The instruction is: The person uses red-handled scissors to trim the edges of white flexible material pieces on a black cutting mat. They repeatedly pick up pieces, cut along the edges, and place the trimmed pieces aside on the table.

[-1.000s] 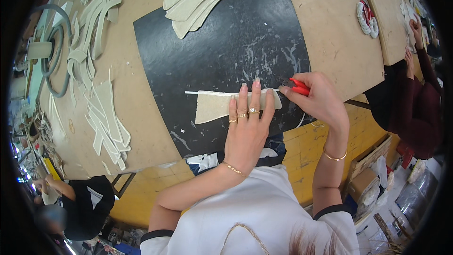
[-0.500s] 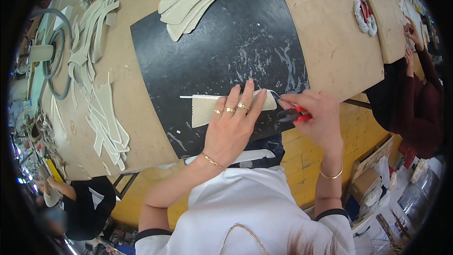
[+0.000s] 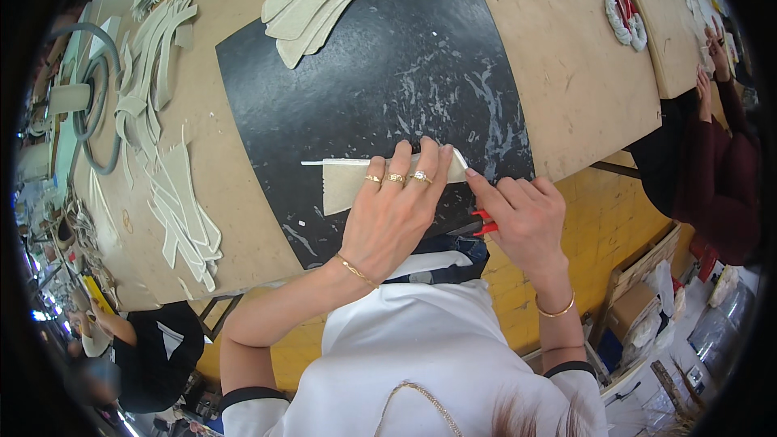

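My left hand (image 3: 388,214) lies with fingers spread on a beige flat piece (image 3: 338,188), seemingly fabric or soft leather, with a zigzag left edge. Along its far edge runs a thin white strip (image 3: 312,163), which sticks out past the piece on the left and bends down at the right corner. There the index fingertip of my right hand (image 3: 528,222) touches the strip. Its other fingers are curled around small red-handled snips (image 3: 486,224), whose dark blades point left. Part of the piece is hidden under my left hand.
Under the work is a black board (image 3: 348,97) with whitish smears. A stack of beige pieces (image 3: 328,8) lies on its far edge. More cut pieces (image 3: 184,210) lie left, near a grey hose (image 3: 104,113). Scissors (image 3: 625,16) with wrapped handles lie far right. Other people work at both sides.
My right hand has moved slightly down and left, its index finger now against the piece's right corner. The strip there, earlier curving outward, now lies along the edge. My left hand stays on the piece.
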A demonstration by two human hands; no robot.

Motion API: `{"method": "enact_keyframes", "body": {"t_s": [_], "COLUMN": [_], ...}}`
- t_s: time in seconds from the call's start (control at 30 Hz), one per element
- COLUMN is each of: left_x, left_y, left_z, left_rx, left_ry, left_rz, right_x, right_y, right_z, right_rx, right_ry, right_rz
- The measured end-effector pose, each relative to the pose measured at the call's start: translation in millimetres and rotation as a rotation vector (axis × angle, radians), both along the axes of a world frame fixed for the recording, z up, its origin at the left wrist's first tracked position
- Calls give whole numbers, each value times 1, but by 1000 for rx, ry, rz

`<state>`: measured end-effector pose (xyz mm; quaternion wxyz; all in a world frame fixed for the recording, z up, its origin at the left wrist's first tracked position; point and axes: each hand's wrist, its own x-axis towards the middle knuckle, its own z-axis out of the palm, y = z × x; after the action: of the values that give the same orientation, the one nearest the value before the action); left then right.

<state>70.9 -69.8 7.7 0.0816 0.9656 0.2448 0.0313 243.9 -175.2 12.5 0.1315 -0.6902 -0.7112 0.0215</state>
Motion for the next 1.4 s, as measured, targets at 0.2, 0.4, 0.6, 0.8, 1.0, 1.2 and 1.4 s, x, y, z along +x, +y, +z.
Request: {"method": "enact_keyframes", "body": {"t_s": [0.2, 0.4, 0.6, 0.8, 1.0, 1.2, 1.4], "left_x": [1, -4, -6, -5, -11, -18, -33], "left_y": [-5, 3, 11, 13, 17, 21, 16], "left_z": [-3, -12, -13, -14, -18, -11, 4], "left_rx": [42, 77, -76, 8, 199, -167, 36], "left_ry": [20, -61, -87, -70, -114, -5, 9], "left_rz": [8, -49, -27, 61, -114, -269, -59], "right_x": [-4, -6, -9, -15, -16, 0, 1], "right_y": [2, 3, 3, -1, -4, -6, -11], "right_z": [4, 8, 11, 11, 11, 18, 32], "right_rx": [-40, -122, -197, -238, -258, -238, -236], "right_ry": [-29, -36, -39, 3, 47, 274, 159], "right_rz": [7, 42, 49, -19, -64, -175, -256]}}
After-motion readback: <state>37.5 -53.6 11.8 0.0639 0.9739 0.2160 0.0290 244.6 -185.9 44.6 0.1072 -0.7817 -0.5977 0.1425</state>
